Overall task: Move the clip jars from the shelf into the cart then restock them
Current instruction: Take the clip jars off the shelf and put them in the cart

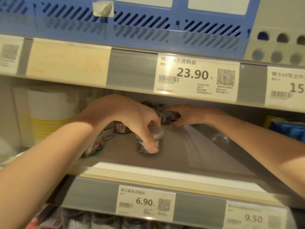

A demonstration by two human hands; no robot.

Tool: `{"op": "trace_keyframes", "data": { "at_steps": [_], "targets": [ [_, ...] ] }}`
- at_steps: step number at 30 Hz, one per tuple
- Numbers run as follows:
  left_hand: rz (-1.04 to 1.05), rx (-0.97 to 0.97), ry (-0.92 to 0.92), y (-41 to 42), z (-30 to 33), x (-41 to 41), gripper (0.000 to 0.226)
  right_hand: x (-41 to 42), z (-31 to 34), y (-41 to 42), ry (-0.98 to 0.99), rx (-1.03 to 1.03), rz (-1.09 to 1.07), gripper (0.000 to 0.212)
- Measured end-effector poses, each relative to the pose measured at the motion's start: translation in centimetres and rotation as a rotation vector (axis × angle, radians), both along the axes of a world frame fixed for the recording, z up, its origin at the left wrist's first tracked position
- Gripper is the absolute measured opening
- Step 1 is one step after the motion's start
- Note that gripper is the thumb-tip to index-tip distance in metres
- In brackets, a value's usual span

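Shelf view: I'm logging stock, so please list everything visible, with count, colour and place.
Clip jars: several, exact count unclear, clear with mixed contents, on the grey middle shelf.
Price tags: about six, white or cream, on the shelf edges.
Blue basket: one, top shelf.
White and yellow stack: one, middle shelf, left.
Jars: a row, bottom shelf, blurred.
Hands: left hand grips the front jar; right hand holds jars at the back.

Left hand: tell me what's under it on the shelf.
The left hand grips a clear clip jar from above. More jars stand behind its wrist, partly covered.
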State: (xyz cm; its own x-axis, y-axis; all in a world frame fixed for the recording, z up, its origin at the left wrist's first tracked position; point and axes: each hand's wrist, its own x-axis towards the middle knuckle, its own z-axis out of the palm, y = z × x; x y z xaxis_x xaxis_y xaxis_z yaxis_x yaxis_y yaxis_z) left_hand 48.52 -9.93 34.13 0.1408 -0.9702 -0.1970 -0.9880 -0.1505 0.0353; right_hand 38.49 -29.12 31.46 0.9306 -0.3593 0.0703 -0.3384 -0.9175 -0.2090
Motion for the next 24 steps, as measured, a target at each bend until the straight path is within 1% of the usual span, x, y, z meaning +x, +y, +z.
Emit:
{"op": "trace_keyframes", "data": {
  "at_steps": [2, 4, 7, 10, 11, 13, 18, 20, 24],
  "targets": [
    [-0.04, 0.008, 0.006, -0.2, 0.0, 0.0, 0.066, 0.2, -0.2, -0.4, 0.026, -0.014, -0.013, 0.066],
    [-0.088, 0.045, 0.022, -0.3, -0.3, 0.4, 0.067, 0.1, -0.2, -0.4, 0.039, -0.042, -0.016, 0.067],
    [-0.092, 0.024, 0.064, -0.2, -0.3, 1.6, 0.068, -0.1, 0.1, -0.4, 0.06, -0.076, -0.03, 0.071],
    [-0.102, 0.02, 0.1, 0.3, -0.1, 2.7, 0.076, -0.5, 0.2, -0.2, 0.108, -0.117, -0.067, 0.072],
    [-0.095, 0.013, 0.11, 0.5, 0.0, 3.2, 0.074, -0.7, 0.1, -0.1, 0.109, -0.135, -0.066, 0.068],
    [-0.072, -0.04, 0.113, 0.9, 0.2, 3.9, 0.062, -1.2, 0.0, 0.0, 0.089, -0.15, -0.055, 0.064],
    [-0.013, -0.28, 0.132, 0.7, 0.4, 5.5, 0.028, -3.1, -0.2, 1.1, 0.046, -0.128, -0.01, 0.06],
    [0.033, -0.289, 0.075, 0.3, 0.3, 6.2, 0.029, -4.1, 0.0, 1.8, 0.052, -0.108, -0.016, 0.062],
    [0.109, -0.183, -0.034, -0.4, -0.2, 7.4, 0.041, -6.1, 0.4, 3.6, 0.072, -0.112, -0.049, 0.064]
  ]
}}
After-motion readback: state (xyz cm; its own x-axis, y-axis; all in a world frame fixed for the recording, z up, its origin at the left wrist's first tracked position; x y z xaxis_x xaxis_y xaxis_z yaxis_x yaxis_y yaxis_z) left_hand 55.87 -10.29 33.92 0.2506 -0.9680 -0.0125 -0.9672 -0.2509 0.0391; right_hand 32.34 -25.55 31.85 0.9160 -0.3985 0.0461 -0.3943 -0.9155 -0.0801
